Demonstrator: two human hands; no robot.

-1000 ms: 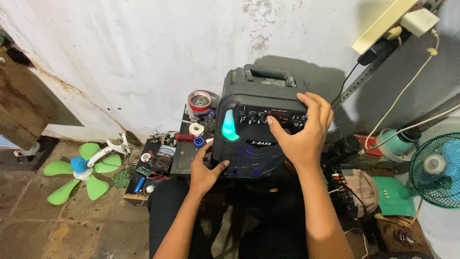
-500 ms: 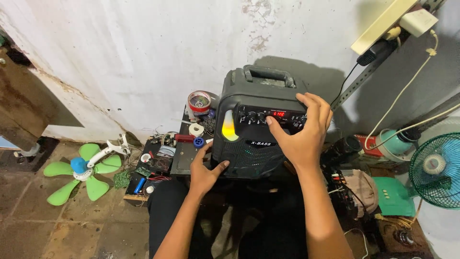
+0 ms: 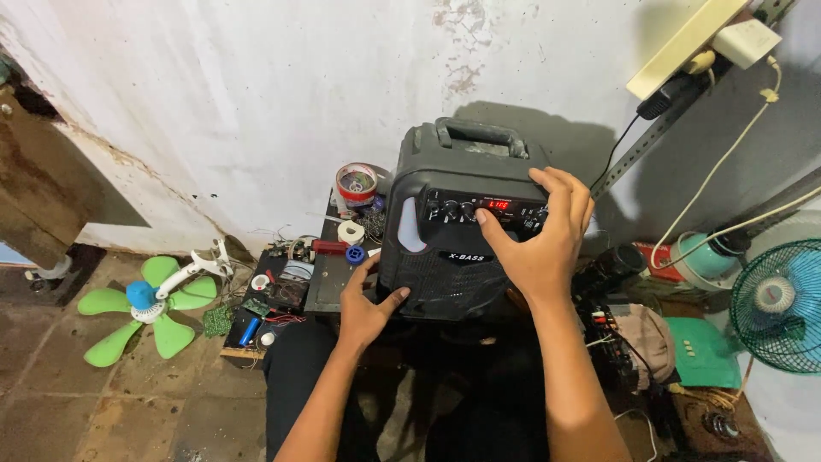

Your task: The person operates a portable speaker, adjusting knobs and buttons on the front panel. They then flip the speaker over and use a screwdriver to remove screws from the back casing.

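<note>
A black portable speaker (image 3: 445, 231) with a carry handle on top and a lit red display stands upright against the white wall. My left hand (image 3: 366, 304) grips its lower left corner, thumb on the front grille. My right hand (image 3: 539, 244) lies over the upper right of the front, thumb pressing the control panel beside the knobs, fingers curled over the top edge. A side light strip on the speaker's left glows pale white.
A green fan blade set (image 3: 141, 304) lies on the floor at left. Tape rolls (image 3: 357, 182), small parts and circuit boards (image 3: 278, 295) clutter the low board beside the speaker. A teal fan (image 3: 780, 304) stands at right. Cables and a power strip (image 3: 684, 43) hang above.
The speaker's side light has gone from teal to yellow to pale white. My right thumb has shifted slightly on the control panel. Both hands stay on the speaker.
</note>
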